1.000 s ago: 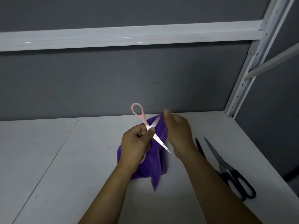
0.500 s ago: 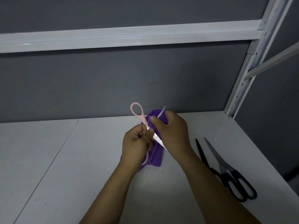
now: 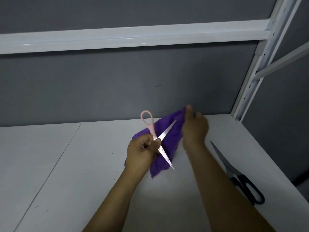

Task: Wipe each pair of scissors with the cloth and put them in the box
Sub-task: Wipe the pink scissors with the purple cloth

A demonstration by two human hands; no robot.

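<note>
Gripping left hand (image 3: 142, 153): curled tight round pink scissors (image 3: 151, 128) at the pivot, blades spread open.
Right hand (image 3: 194, 129): pinched top end of purple cloth (image 3: 170, 139), just right of the pink scissors; blurred.
Cloth: hung behind the pink scissors' blades.
Black scissors (image 3: 240, 180): lay flat, well right of the pink scissors.

Pink scissors (image 3: 151, 129) open, blades crossed in an X, raised in front of the cloth (image 3: 173, 139). Cloth purple, hanging crumpled; top end blurred, seemingly pinched. Black scissors (image 3: 236, 180) lie flat at right, partly hidden.
</note>
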